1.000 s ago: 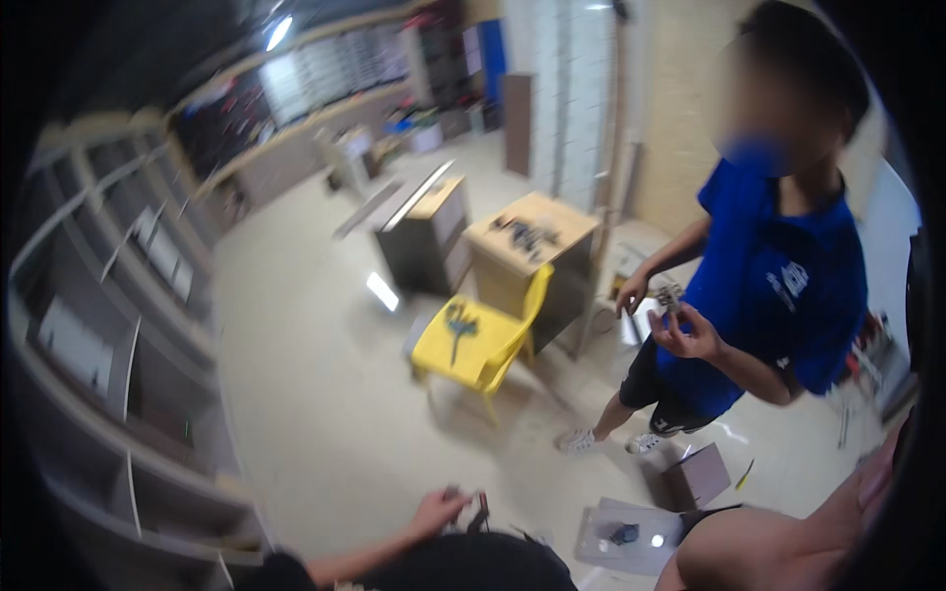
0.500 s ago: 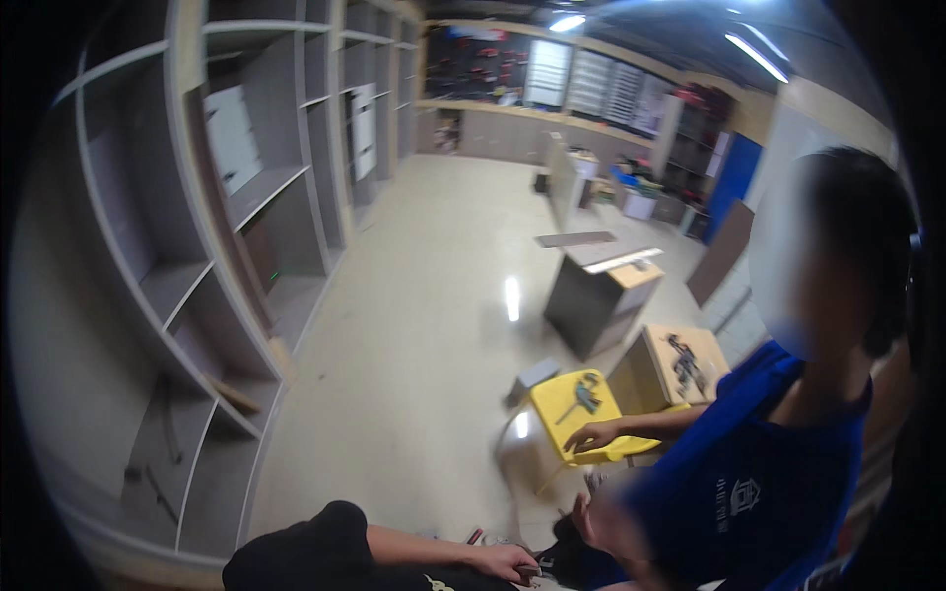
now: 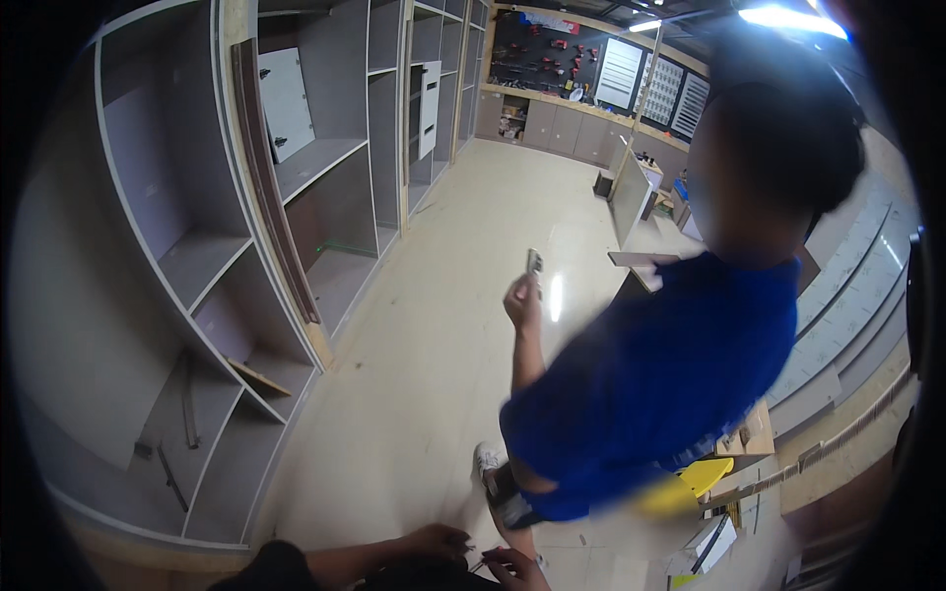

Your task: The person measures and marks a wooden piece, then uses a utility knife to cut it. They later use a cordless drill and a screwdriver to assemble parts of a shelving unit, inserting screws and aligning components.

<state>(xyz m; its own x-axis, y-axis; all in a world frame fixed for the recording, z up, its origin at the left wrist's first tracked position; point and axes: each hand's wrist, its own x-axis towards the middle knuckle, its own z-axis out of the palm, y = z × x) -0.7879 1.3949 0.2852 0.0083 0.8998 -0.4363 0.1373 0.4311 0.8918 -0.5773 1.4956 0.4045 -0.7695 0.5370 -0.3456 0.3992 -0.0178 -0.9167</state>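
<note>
At the bottom edge, my left hand (image 3: 440, 541) is closed with its fingertips pinched together; what it holds, if anything, is too small to make out. Just to its right, my right hand (image 3: 514, 568) has its fingers bent round a small thin metallic piece (image 3: 479, 565), whose kind I cannot tell. The two hands are close together but apart, above my dark clothing. In front of me another person in a blue shirt (image 3: 660, 364) raises a hand with a small metal hinge-like piece (image 3: 534, 263).
Open grey cabinet shelving (image 3: 241, 251) lines the left wall, with a loose wooden strip (image 3: 258, 377) in one compartment. A yellow stool (image 3: 705, 478) is partly hidden behind the person. White boards (image 3: 838, 295) lean at the right. A tool board (image 3: 542, 59) hangs at the back.
The other person has moved from the right into the middle, turned away and raised a hand holding a piece. My view has swung right. Both my hands now show close together.
</note>
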